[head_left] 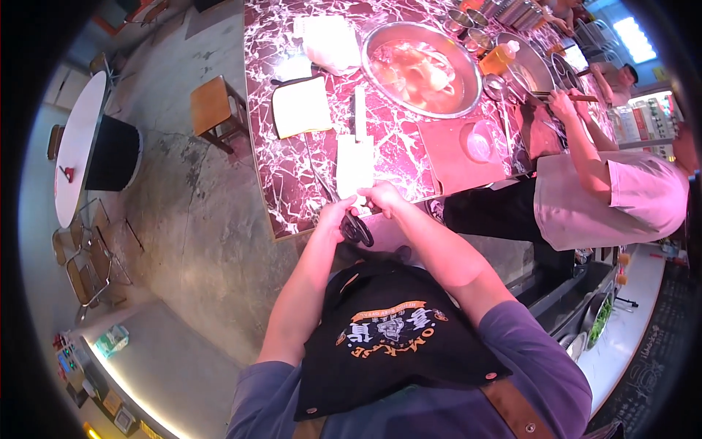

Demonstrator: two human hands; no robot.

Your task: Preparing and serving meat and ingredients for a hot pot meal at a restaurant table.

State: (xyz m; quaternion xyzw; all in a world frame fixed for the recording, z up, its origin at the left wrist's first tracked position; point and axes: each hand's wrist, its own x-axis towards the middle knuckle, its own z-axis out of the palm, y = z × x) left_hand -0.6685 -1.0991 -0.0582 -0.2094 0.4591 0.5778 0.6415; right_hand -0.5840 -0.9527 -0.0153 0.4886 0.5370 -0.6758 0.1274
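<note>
Head view: a small dark round object [357, 228], looks like a roll of dark tape or a coiled black thing, kind unclear, sits between both hands just off the near edge of the marble-pattern table [292, 183]. Left hand [338, 216] is curled on its upper left side, fingers closed around it. Right hand [382, 196] is just above and to the right, fingers bent and pinched together near the top of the object; whether it grips the object itself or something thin coming off it, cannot tell. Hands close, nearly touching.

Just past the hands on the table: a long white cleaver-like blade [355, 157] lying flat, dark handle pointing away. Left of that, a pale cutting board [300, 107]. Further back, a white cloth or bag [327, 40]. Centre back, a big steel basin [423, 67] with pale meat pieces in reddish liquid. Right of the blade, a dark red board [455, 164] with a small clear bowl [478, 141] on it.

Another person in a pink shirt [607, 201] stands at the right side of the table, arm stretched toward more steel pots. Yellow bottle [499, 57] beside the basin. Wooden stool [212, 106] on the concrete floor left of the table. The wearer's dark apron [387, 336] fills the lower frame.
</note>
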